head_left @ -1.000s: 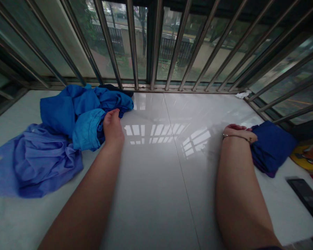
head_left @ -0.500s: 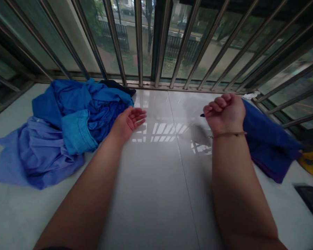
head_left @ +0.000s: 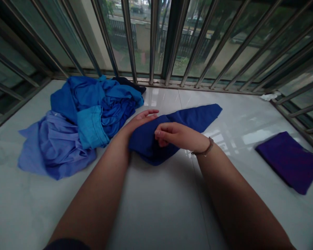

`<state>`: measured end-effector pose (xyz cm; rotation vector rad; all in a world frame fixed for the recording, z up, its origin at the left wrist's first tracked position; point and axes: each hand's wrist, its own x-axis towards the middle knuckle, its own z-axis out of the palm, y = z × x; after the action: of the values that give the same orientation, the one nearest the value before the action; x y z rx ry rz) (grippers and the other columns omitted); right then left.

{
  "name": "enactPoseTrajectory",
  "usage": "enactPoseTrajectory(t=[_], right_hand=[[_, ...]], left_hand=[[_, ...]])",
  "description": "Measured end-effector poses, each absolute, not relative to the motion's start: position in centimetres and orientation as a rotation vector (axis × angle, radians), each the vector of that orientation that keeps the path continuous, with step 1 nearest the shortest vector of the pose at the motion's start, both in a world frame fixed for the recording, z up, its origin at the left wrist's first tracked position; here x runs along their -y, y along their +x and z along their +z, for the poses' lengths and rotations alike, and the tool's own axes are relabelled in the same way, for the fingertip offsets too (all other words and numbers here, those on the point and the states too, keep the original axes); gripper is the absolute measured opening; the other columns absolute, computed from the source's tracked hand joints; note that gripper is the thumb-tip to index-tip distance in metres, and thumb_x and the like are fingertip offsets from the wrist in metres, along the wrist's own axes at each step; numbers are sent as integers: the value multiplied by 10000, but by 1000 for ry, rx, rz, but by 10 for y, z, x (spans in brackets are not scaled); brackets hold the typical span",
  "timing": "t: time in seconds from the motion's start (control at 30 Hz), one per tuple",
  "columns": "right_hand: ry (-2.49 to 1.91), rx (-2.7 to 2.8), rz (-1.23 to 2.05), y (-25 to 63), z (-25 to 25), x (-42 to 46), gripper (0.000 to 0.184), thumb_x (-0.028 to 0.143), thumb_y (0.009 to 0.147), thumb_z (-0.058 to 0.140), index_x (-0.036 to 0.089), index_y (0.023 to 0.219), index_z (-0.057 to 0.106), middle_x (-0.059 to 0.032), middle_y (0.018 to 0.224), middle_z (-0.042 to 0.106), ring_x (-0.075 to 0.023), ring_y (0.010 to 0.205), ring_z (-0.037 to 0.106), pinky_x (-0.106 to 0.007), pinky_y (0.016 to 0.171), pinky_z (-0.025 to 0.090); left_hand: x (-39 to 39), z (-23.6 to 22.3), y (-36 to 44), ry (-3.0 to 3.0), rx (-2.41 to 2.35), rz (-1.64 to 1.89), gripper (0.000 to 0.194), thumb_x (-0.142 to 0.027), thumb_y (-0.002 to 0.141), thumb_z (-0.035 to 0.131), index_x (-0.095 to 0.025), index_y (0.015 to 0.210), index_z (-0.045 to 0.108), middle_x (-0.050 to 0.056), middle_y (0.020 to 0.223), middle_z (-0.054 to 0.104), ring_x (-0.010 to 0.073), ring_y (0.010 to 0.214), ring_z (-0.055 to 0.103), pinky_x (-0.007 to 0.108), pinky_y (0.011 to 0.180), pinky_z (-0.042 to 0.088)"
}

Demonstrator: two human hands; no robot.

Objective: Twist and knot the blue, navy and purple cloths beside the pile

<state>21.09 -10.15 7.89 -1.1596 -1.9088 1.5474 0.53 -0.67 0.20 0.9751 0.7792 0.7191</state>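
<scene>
While the left hand (head_left: 142, 119) lies open, the right hand (head_left: 177, 136) is curled on a blue cloth (head_left: 148, 146)

Cloth is spread on a white tile ledge (head_left: 159, 211), just beside a heap of blue clothes (head_left: 91, 111). Left hand is held loosely spread against the cloth's edge. Cloth appears gathered under the right hand, though a pinch cannot be confirmed from this view. A folded purple cloth (head_left: 287, 161) is placed well apart on the right.

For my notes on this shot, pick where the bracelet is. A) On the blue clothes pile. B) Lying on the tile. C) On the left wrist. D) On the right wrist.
D: the thin bracelet circles the wrist of the right hand, which rests on the dark blue cloth.
</scene>
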Motion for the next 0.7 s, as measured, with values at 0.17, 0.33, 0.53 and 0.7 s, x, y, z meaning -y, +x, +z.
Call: enactPoseTrajectory(t=[0.17, 0.33, 0.53, 0.7], right_hand=[[-1468, 2142, 763, 223, 64, 97, 902, 475, 771, 954, 267, 1560, 569, -187, 1627, 549, -392, 1499, 535, -570, 1193, 490], [-1685, 2420, 491, 226, 57, 98, 993, 294, 784, 921, 266, 1676, 487, -200, 1634, 568, -462, 1522, 507, -625, 1220, 443], [-1730, 2065, 531, 231, 76, 91, 313, 228, 936, 687, 195, 1235, 772, -148, 1129, 824, -360, 1084, 764, -458, 986, 561], [-1426, 1371, 1040, 226, 79, 91, 515, 632, 1106, 423, 264, 1139, 782, -108, 950, 822, -315, 919, 785, -464, 876, 616]], left_hand=[[17, 6, 9, 868, -721, 759, 339, -368, 864, 888, -197, 1148, 814, 99, 1133, 835, 281, 1070, 792, 397, 1004, 610], [30, 15, 13, 819, -662, 728, 432, -374, 890, 858, -162, 1254, 762, 137, 1110, 827, 277, 1052, 801, 426, 1009, 621], [27, 18, 16, 770, -668, 810, 483, -602, 974, 710, -187, 1214, 766, 138, 1181, 824, 332, 1143, 795, 472, 1024, 633], [34, 10, 13, 843, -511, 751, 705, -828, 857, 747, -248, 1257, 781, 128, 1232, 833, 391, 1310, 736, 545, 1118, 596]])
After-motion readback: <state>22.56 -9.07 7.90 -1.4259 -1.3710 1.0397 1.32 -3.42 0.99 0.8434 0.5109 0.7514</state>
